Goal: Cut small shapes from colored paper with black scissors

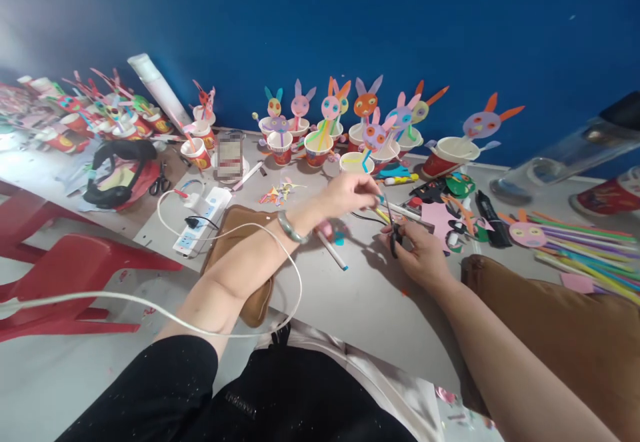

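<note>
My right hand [423,255] is closed around the handles of a pair of scissors [394,232], whose blades point up and away from me. Just left of the blades, my left hand [353,193] pinches a small piece of teal paper [381,199] between its fingertips. Below my left wrist a white marker [334,252] with a blue end slants over the table; whether fingers touch its upper end is unclear. Beside it lies a teal paper scrap [340,237].
Paper cups with bunny faces [319,145] line the blue wall. Colored paper strips [590,242] and a brown cushion [555,322] lie right. On the left are a power strip [203,222], another brown cushion [225,245] and a red stool [90,262]. A white cable [301,289] loops across my left arm.
</note>
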`<state>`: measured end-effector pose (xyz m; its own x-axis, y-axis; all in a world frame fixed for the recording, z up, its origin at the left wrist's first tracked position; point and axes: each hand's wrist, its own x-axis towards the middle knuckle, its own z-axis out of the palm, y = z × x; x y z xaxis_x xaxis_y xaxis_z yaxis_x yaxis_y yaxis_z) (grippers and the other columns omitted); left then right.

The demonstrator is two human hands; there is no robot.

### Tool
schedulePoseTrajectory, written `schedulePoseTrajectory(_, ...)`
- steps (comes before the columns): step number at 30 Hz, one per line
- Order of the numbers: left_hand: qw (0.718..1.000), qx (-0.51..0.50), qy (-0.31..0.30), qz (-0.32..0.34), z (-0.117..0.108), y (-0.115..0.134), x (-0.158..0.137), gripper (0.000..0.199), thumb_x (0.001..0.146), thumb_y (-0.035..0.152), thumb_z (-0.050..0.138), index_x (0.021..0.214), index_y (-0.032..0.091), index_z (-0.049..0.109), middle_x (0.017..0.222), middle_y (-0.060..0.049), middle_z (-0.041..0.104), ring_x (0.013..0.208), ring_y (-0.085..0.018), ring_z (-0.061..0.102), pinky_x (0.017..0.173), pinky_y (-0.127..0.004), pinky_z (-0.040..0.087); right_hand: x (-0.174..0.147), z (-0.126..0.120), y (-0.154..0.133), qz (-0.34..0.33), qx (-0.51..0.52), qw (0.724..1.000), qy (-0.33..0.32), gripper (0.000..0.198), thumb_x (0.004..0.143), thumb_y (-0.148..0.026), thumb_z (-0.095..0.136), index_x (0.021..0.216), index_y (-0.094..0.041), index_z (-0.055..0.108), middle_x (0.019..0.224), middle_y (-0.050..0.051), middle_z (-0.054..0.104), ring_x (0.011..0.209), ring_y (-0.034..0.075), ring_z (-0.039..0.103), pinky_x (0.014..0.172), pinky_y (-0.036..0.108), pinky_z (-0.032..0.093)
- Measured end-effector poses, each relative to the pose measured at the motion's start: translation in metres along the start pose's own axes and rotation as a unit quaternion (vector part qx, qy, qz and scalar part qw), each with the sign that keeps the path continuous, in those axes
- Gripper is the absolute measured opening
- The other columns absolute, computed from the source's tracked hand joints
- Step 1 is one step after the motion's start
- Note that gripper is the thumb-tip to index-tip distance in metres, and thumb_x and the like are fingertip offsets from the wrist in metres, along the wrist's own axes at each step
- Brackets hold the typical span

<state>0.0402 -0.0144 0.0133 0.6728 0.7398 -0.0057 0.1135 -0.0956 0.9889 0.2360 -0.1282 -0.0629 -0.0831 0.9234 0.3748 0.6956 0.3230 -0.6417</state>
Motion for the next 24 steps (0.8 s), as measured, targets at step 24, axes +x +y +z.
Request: schedulePoseTrajectory(24,0.993,-0.086,-0.061,-0.044,0.051,-0.028,-0.013,0.029,0.070,0.034,0.081,0.070,0.012,0.062,0.063,0.002,0.059,0.060,-0.008,0.050,0.059,-0.023,0.038,0.001,-0.018,-0.035,0.155,0.219,0.955,0.127,0.025,0.072,-0.033,0.080,0.062,-0.021,0.061,0.068,0.000,0.063,0.065,0.016,0.057,0.063,0.030,0.047)
